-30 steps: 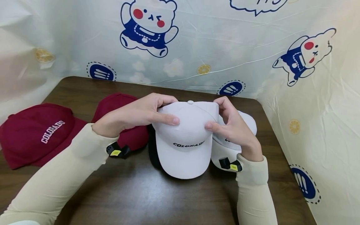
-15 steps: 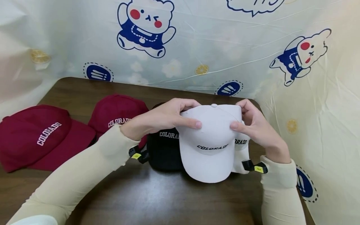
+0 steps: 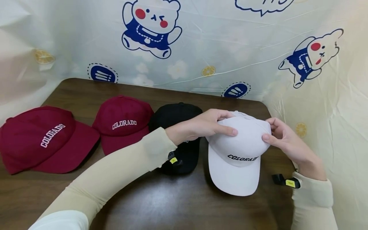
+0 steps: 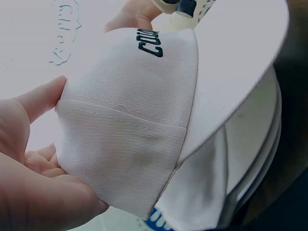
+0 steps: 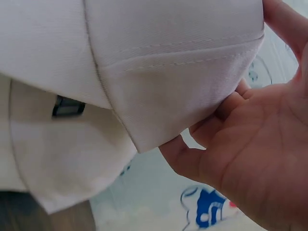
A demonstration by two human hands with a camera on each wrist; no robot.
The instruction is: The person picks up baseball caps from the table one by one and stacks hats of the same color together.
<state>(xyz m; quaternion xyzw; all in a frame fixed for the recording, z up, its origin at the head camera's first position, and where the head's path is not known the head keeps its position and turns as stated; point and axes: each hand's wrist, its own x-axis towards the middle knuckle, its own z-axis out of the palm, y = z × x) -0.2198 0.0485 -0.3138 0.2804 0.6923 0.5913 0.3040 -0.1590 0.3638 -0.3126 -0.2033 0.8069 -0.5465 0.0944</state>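
Both hands hold a white baseball cap (image 3: 244,140) lettered COLORADO, its brim toward the front. My left hand (image 3: 205,126) pinches the crown's left side, thumb on the front. On the other side my right hand (image 3: 290,147) does likewise. Below the held cap, the left wrist view shows more white caps (image 4: 252,134) stacked together. The right wrist view also has a white cap (image 5: 67,159) underneath, with a bit of black lettering. In the head view the held cap hides them almost wholly. Whether it touches them I cannot tell.
Left of the hands stands a black cap (image 3: 176,115), partly behind the left arm. Two maroon caps lie farther left, one nearer the middle (image 3: 123,111) and one at the left edge (image 3: 43,137). Patterned sheeting (image 3: 201,41) borders the wooden table (image 3: 161,198).
Both hands have moved right with the white cap, from in front of the black cap to over the white caps. The black cap and maroon cap are now more exposed.
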